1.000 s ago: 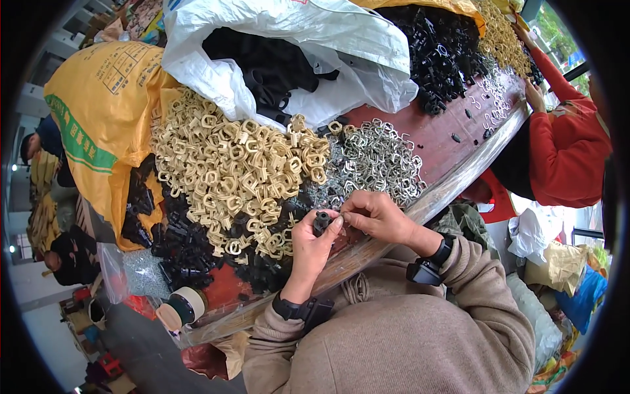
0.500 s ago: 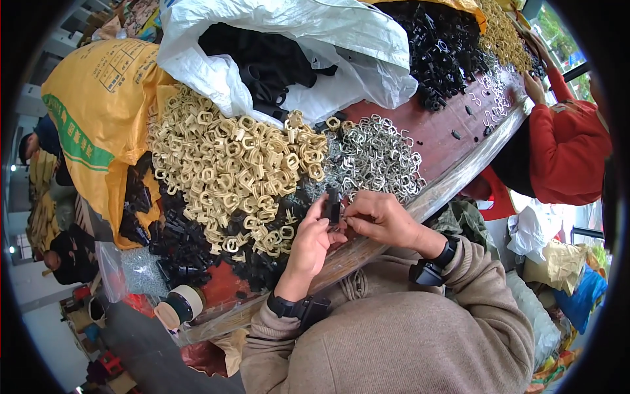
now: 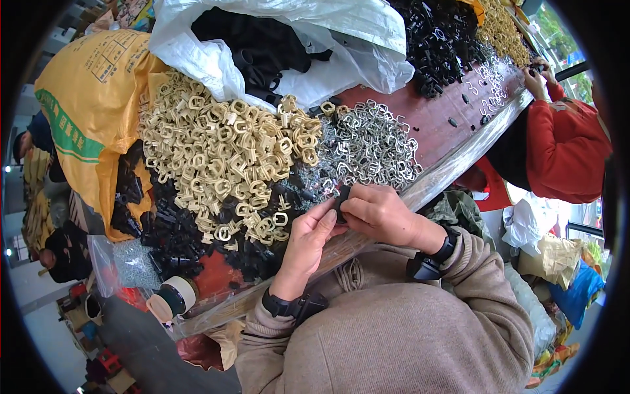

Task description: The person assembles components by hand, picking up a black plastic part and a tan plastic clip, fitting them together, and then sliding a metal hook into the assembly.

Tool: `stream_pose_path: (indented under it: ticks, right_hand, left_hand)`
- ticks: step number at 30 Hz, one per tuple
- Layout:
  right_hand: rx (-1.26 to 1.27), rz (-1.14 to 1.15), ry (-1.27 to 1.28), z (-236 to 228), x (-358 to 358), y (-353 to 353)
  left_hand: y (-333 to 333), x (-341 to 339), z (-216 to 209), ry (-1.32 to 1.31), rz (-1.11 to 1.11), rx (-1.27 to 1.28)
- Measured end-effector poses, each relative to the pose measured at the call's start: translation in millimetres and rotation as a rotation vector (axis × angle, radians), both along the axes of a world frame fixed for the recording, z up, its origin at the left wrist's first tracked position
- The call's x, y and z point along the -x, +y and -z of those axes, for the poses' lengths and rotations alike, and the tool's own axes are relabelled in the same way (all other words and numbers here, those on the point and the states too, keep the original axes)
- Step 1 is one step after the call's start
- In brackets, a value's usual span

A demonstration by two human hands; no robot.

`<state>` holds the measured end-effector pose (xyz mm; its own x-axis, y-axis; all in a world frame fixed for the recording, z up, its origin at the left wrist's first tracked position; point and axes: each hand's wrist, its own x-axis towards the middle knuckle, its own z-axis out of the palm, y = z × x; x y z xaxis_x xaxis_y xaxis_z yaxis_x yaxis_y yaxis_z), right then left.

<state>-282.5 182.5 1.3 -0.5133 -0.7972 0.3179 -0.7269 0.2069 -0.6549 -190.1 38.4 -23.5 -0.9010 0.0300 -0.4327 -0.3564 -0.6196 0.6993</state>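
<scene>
Between both hands, above the table's front edge, is a small black plastic part (image 3: 342, 200). My left hand (image 3: 307, 240) pinches it between thumb and fingers. My right hand (image 3: 382, 213) is closed against its right side, and its fingertips hide much of the part. Just beyond the hands lies a heap of bent silver metal clips (image 3: 377, 141). A large pile of cream plastic rings (image 3: 223, 148) spreads to the left. Loose black plastic parts (image 3: 174, 240) lie at the near left of that pile.
A white sack (image 3: 367, 62) holding black parts opens at the back. A yellow sack (image 3: 95, 98) stands at the left, and a jar (image 3: 176, 295) sits at the near left corner. Black fittings (image 3: 436, 46) are heaped at the far right. A person in red (image 3: 567, 144) works there.
The black part has tilted, and my right hand has moved in closer, its fingers now on the part. The whole view has shifted slightly.
</scene>
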Motion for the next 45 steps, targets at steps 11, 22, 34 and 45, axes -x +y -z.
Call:
stream_pose_path:
  ticks: [11, 22, 34, 45]
  right_hand:
    - [-0.146, -0.053, -0.088, -8, 4, 2]
    - [0.040, 0.084, -0.305, -9, 16, 19]
    - [-0.250, 0.308, 0.114, 26, 41, 45]
    - [0.022, 0.417, -0.369, 17, 40, 44]
  left_hand:
    - [5, -3, -3, 0.005, 0.123, -0.025]
    - [-1, 1, 0, -0.020, 0.100, -0.302]
    - [2, 3, 0, -0.052, 0.101, -0.346]
    - [-2, 3, 0, -0.035, 0.045, -0.292]
